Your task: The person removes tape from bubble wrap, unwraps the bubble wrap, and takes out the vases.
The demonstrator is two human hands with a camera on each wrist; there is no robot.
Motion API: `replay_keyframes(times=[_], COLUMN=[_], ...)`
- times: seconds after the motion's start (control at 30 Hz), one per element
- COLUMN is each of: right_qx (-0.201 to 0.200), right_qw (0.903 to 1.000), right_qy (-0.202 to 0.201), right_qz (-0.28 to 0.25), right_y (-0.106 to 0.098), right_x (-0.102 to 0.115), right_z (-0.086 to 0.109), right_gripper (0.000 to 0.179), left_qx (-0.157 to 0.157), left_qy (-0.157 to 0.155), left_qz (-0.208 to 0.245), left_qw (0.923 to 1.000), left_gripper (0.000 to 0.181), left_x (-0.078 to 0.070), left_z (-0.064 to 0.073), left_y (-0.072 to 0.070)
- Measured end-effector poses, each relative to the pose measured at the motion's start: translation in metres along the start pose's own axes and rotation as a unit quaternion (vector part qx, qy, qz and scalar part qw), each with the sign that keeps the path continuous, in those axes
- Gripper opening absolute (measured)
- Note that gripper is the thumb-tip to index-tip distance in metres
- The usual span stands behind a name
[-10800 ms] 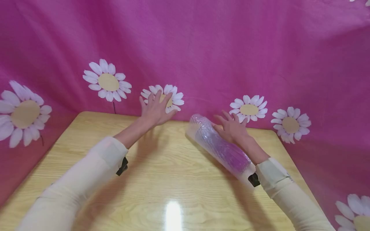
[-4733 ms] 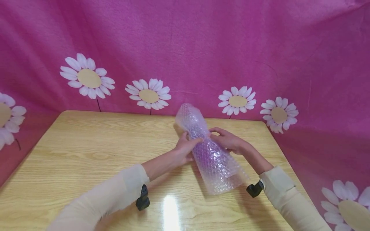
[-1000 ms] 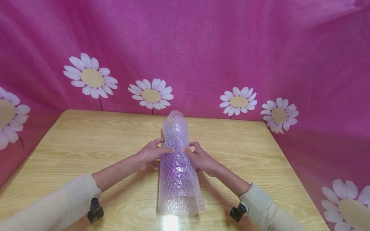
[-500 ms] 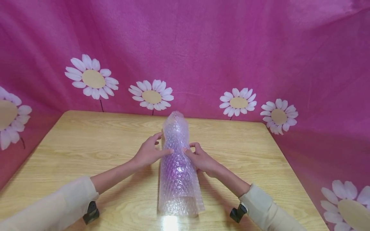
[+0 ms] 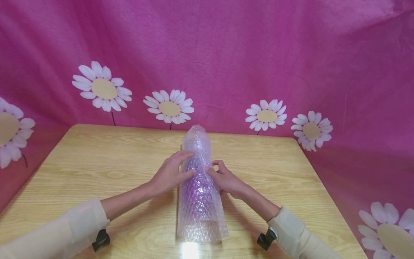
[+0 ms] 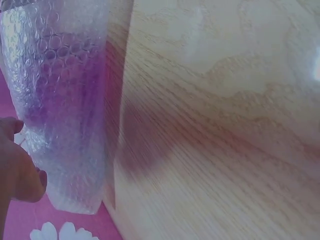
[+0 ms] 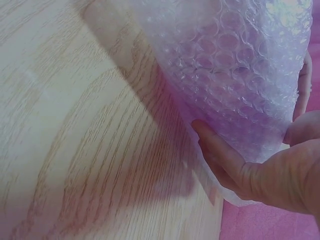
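A long bundle of clear bubble wrap (image 5: 198, 212), with something purple inside, lies lengthwise on the wooden table in the head view. The wrapped thing's shape is blurred by the bubbles. From the left, my left hand (image 5: 168, 174) reaches over the bundle, fingertips and thumb resting apart on its upper face. My right hand (image 5: 228, 181) grips the bundle's right side, thumb on top and fingers around the edge. In the right wrist view those fingers (image 7: 225, 155) lie along the wrap's side. The left wrist view catches the left hand (image 6: 20, 172) at its edge, beside the wrap.
The wooden table (image 5: 110, 154) ends at a pink cloth (image 5: 220, 64) printed with white daisies, which hangs behind it and at both sides. The bundle's far end reaches close to the table's back edge. A lamp's glare shows near the bundle's front end.
Earlier the bundle lay slanted on the right; it is now straight in the middle. Over the last second, my left fingers have lifted from its side onto its top. The right hand keeps its grip.
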State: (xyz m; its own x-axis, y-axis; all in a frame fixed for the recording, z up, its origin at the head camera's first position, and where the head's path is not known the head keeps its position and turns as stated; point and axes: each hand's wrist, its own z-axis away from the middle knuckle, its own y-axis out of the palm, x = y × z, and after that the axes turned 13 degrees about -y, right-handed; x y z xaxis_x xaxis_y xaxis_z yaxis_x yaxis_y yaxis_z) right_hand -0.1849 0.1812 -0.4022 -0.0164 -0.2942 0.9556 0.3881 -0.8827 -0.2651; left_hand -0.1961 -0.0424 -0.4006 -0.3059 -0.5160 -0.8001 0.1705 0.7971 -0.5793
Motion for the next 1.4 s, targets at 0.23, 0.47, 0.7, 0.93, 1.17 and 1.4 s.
replay_keyframes(times=[0.23, 0.47, 0.7, 0.93, 1.17, 1.4], right_qx=[0.005, -0.001, -0.002, 0.002, -0.008, -0.065], right_qw=[1.0, 1.0, 1.0, 0.9999, 0.9999, 0.9862], right_qy=[0.004, 0.002, -0.003, -0.005, -0.006, -0.1], right_qz=[0.0, -0.001, -0.005, -0.009, 0.008, 0.115], right_y=[-0.001, -0.001, -0.002, -0.004, -0.004, -0.005], right_x=[0.002, 0.002, 0.002, -0.001, -0.001, 0.002], right_z=[0.0, 0.0, 0.0, -0.001, 0.002, 0.011], right_gripper=[0.05, 0.051, 0.049, 0.049, 0.051, 0.049], left_qx=[0.025, 0.064, 0.088, 0.104, 0.098, 0.096], left_qy=[0.06, 0.109, 0.146, 0.162, 0.207, 0.223], left_qz=[-0.028, -0.068, -0.084, -0.113, -0.151, -0.168], left_qw=[0.9975, 0.9897, 0.9818, 0.9748, 0.9618, 0.9553], left_gripper=[0.045, 0.034, 0.031, 0.031, 0.031, 0.033], left_x=[-0.003, -0.004, -0.001, 0.0, 0.004, 0.005], left_z=[-0.001, -0.002, -0.005, -0.006, -0.007, -0.005], left_y=[0.002, 0.0, -0.004, -0.006, -0.003, -0.002])
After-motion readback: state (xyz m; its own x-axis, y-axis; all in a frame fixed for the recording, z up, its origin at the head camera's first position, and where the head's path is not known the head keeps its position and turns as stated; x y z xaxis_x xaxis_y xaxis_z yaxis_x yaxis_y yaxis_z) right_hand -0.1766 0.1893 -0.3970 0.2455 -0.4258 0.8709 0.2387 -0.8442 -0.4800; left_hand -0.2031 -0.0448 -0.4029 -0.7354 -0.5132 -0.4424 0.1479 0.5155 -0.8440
